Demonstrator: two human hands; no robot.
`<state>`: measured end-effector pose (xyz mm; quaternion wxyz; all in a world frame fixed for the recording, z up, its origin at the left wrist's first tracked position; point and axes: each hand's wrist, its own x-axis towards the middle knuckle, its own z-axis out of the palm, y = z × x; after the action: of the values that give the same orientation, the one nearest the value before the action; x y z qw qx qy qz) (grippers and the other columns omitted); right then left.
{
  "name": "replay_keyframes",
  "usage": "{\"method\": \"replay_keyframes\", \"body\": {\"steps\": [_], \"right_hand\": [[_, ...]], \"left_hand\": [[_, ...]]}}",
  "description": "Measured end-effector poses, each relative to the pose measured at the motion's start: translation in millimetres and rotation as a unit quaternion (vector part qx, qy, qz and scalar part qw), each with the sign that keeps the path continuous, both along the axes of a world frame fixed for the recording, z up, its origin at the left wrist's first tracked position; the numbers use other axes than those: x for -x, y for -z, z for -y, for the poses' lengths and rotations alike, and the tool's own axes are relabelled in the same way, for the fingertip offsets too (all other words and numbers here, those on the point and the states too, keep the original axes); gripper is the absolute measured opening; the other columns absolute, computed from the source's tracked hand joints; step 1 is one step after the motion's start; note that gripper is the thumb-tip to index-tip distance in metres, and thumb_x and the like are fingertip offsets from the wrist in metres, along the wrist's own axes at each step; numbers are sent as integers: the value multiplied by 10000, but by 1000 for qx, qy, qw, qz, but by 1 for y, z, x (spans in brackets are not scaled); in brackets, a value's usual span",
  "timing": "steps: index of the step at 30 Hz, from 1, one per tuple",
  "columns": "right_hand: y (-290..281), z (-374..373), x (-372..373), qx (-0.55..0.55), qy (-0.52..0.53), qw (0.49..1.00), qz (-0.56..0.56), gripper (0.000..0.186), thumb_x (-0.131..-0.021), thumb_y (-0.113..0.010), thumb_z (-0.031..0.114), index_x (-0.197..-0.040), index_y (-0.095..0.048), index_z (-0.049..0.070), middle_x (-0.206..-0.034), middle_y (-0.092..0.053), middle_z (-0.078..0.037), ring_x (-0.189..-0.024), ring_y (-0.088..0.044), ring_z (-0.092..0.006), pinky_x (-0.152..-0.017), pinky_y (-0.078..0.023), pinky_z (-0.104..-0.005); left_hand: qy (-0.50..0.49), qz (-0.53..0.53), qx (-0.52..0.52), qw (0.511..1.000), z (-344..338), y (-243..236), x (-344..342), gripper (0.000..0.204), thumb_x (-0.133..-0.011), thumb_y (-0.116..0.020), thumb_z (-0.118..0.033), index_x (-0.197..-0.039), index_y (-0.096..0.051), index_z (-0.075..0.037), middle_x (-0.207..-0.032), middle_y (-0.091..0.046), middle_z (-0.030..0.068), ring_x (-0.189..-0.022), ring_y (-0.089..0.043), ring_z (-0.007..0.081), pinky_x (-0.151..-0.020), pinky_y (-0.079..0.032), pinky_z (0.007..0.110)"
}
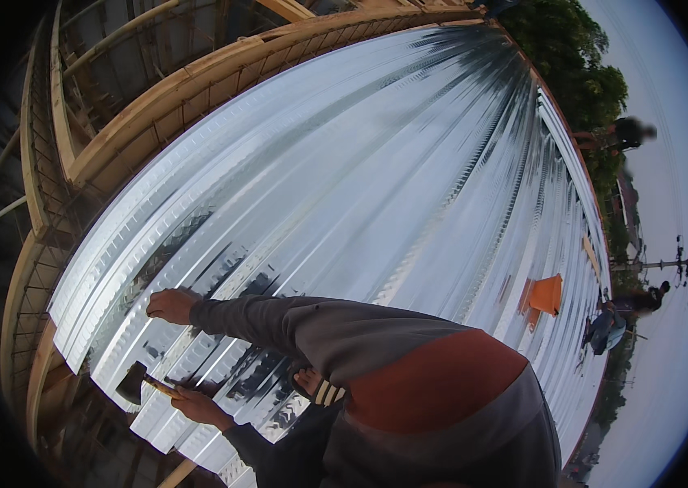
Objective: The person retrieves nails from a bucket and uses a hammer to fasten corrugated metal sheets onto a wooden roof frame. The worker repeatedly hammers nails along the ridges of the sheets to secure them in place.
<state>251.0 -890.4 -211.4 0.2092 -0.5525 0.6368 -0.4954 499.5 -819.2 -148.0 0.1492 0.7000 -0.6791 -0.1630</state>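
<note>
My left hand (201,408) grips the wooden handle of a hatchet (131,382) with a broad dark head. The hatchet's head lies toward the lower left, just over the near edge of the roofing. Farther up, my right hand (171,306) is stretched out across a ridge of the shiny corrugated metal sheet (344,203). Its fingers are bent and pressed together; whatever they pinch, if anything, is too small to make out. Between my arms, part of a foot in a dark striped sandal (323,389) rests on the metal.
Wooden beams (165,98) of an open roof frame run along the left, with dark gaps below. An orange container (546,294) stands on the sheets at right. Two people, one lower right (616,317) and one farther up (624,134), are at the roof's far side.
</note>
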Motion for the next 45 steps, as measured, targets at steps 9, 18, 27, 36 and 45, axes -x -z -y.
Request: {"method": "replay_keyframes", "body": {"steps": [9, 18, 27, 36, 45], "right_hand": [[-70, -204, 66, -39, 107, 980, -160, 247, -851, -672, 47, -1094, -666, 95, -1073, -609, -111, -1059, -604, -338, -964, -481, -452], [-70, -206, 60, -53, 97, 975, -192, 268, -877, -692, 17, -1123, -632, 105, -1099, -556, -98, -1055, -577, -324, -967, -463, -457], [-63, -202, 74, -42, 123, 978, -164, 161, -941, -689, 114, -1097, -672, 80, -1138, -613, -82, -1038, -594, -297, -935, -465, -439], [-62, -61, 45, -136, 27, 988, 73, 183, -917, -721, 164, -1055, -780, 60, -997, -780, -136, -903, -752, -317, -821, -583, -386], [-55, -24, 22, -99, -43, 993, -39, 157, -928, -730, 240, -1007, -797, 121, -994, -773, -57, -908, -733, -280, -802, -570, -355]], "left_hand": [[-14, 39, -8, 999, -1, -11, 16, 373, -1078, -510, -373, -1126, -545, -4, -987, -688, 254, -879, -684, 487, -737, -528, 573], [-26, 62, -49, 997, 9, 4, 1, 382, -1075, -514, -383, -1122, -547, -5, -1000, -695, 255, -897, -701, 461, -735, -532, 567], [-20, 42, -39, 998, 2, 6, 10, 390, -1068, -517, -387, -1124, -561, -3, -990, -699, 259, -894, -697, 466, -738, -528, 573], [-62, -15, -57, 996, 13, -47, 17, 352, -1031, -571, -352, -1036, -583, -1, -947, -695, 260, -897, -668, 490, -794, -503, 570], [-113, -54, -68, 990, -6, -43, 24, 383, -1021, -587, -371, -1038, -594, 11, -860, -695, 264, -852, -675, 487, -771, -501, 578]]}}
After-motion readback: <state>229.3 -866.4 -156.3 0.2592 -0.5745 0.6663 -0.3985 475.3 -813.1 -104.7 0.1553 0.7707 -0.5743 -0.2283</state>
